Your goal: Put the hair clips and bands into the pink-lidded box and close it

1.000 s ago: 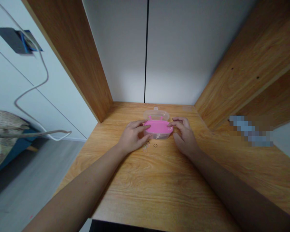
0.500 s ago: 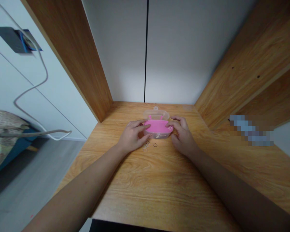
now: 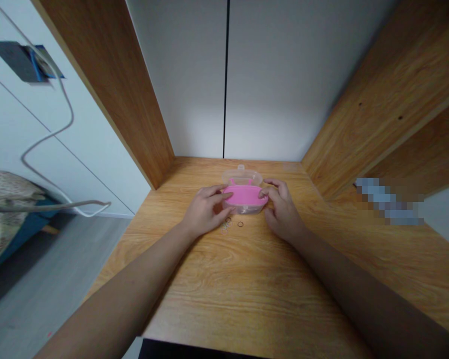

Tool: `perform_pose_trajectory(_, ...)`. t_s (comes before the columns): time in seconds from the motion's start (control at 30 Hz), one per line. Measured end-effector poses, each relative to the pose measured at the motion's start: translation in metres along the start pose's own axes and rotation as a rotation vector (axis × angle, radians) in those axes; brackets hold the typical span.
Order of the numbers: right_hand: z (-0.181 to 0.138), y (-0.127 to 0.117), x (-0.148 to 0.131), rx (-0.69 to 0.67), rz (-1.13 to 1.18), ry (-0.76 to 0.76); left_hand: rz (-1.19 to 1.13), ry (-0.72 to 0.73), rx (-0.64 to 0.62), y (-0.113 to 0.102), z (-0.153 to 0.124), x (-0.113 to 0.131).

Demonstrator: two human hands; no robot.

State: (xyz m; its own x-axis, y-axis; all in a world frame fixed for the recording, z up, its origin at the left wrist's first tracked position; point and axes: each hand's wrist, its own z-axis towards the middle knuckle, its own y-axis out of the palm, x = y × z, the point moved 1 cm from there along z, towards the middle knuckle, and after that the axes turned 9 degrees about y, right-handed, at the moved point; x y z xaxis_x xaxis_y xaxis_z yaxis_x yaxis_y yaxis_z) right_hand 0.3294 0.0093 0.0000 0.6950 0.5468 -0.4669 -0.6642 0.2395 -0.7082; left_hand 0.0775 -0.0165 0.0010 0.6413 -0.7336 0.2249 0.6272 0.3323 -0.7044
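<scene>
The pink tray [image 3: 243, 195] sits in the clear box [image 3: 247, 210] near the far side of the table [image 3: 224, 289], between the two hands. The left hand [image 3: 206, 212] has its fingertips on the tray's left end, fingers a little apart, thumb low by the box's front left corner. The right hand [image 3: 284, 209] bends its fingers over the tray's right end, one finger reaching past the back corner. Whether either hand pinches firmly or merely rests there, I cannot tell.

For good handling, both ends probably want equal, light pressure so the tray stays level; the left thumb seems well placed to steady the box. Pressing one end alone would likely tip the other (thin plastic tends to flex, too).

Behind, the clear lid [image 3: 243, 175] with its pink handle [image 3: 232, 181] lies open, and is best kept clear of the knuckles. In front, a dark ring [image 3: 240, 224] and a small cluster of bands [image 3: 226, 225] lie close to the left thumb, so that wrist should move gently.
</scene>
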Motion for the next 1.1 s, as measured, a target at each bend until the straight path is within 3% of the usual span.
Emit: perform_pose_trajectory(1.1, -0.001, -0.003, -0.013, -0.042, 0.058, -0.086, 0.000, 0.014, 0.029, 0.002, -0.002, -0.002)
